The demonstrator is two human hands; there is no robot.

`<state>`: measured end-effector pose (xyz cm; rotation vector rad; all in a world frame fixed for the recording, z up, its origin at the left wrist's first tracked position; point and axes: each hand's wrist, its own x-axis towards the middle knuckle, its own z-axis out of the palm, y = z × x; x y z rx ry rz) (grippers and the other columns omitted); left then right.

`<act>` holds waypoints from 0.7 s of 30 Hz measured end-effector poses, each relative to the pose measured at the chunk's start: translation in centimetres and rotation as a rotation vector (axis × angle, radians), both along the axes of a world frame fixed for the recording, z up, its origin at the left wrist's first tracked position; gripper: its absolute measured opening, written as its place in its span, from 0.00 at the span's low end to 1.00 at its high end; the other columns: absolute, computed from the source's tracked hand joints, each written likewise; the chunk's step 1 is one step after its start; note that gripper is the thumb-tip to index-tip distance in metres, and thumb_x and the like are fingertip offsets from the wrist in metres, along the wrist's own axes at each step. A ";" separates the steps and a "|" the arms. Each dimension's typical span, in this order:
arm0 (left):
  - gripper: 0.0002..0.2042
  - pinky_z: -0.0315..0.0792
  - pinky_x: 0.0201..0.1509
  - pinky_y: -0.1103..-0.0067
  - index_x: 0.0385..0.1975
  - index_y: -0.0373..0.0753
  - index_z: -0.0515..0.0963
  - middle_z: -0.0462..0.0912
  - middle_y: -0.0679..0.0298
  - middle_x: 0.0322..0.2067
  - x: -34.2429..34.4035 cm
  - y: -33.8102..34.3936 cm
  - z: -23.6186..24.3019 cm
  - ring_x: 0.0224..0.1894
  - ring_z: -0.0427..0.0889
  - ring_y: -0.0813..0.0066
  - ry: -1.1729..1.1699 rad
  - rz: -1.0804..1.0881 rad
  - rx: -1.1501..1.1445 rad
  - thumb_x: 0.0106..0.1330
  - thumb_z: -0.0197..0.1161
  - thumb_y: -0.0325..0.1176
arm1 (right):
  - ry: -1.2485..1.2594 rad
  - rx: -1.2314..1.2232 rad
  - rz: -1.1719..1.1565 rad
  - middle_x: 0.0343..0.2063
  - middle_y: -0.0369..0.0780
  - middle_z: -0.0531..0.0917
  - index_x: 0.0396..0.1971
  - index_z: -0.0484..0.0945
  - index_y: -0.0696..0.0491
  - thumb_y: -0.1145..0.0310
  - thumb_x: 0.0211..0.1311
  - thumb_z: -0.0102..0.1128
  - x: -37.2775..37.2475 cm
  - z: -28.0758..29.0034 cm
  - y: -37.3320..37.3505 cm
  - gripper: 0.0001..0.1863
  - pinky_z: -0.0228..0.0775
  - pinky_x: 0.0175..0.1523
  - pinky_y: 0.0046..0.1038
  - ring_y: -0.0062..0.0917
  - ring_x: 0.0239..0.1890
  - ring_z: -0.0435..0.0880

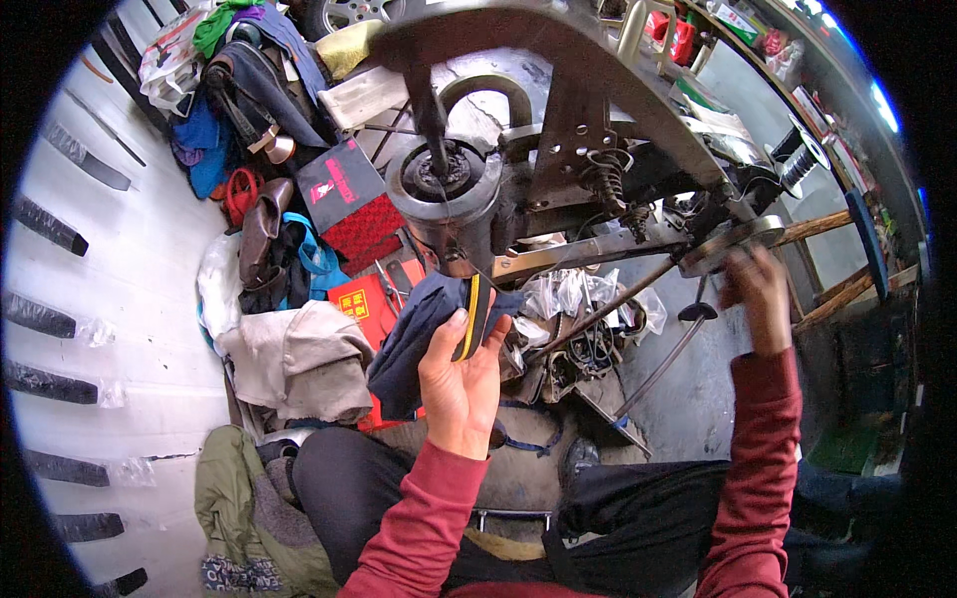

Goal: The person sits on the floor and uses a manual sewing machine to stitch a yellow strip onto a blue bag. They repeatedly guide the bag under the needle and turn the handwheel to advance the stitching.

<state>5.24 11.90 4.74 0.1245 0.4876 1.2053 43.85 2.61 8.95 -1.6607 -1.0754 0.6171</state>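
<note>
My left hand [462,384] grips a dark blue cloth piece [414,344] with a black edge and a yellow stripe, thumb on one side and fingers on the other. It is held up against the lower end of the round metal head of a sewing machine [447,214], a dark, heavy cobbler's type. A thin thread runs down the front of that head. Over on the right, my right hand [758,294] is blurred, its fingers curled at the machine's hand wheel [733,244]. The wheel's grip is mostly hidden by the fingers.
Under the machine arm is a heap of metal parts and clear plastic bags [588,309]. To the left lie a red box [364,309], a black-and-red shoebox [344,194], a beige cloth [299,359] and bags. A thread spool [802,164] stands at right, near wooden bars.
</note>
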 end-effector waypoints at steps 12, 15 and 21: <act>0.07 0.68 0.63 0.60 0.39 0.36 0.81 0.82 0.58 0.50 0.1 0.1 0.1 0.60 0.76 0.65 0.029 -0.005 -0.005 0.66 0.62 0.30 | 0.281 -0.065 0.150 0.21 0.36 0.77 0.46 0.75 0.59 0.67 0.68 0.59 -0.9 -2.8 -0.1 0.13 0.72 0.24 0.26 0.22 0.18 0.79; 0.07 0.68 0.63 0.60 0.40 0.37 0.81 0.82 0.59 0.51 0.2 0.3 0.1 0.60 0.76 0.65 0.037 -0.022 0.002 0.66 0.62 0.30 | -0.247 0.023 -0.222 0.23 0.36 0.77 0.37 0.76 0.59 0.69 0.68 0.55 3.9 1.8 0.3 0.08 0.68 0.29 0.22 0.20 0.22 0.75; 0.08 0.67 0.63 0.61 0.42 0.37 0.81 0.82 0.60 0.51 0.0 0.6 0.0 0.60 0.76 0.66 0.006 -0.034 0.036 0.66 0.62 0.30 | -0.157 -0.358 -0.346 0.25 0.37 0.78 0.45 0.77 0.58 0.76 0.65 0.54 1.7 -7.8 2.2 0.10 0.70 0.24 0.30 0.22 0.21 0.77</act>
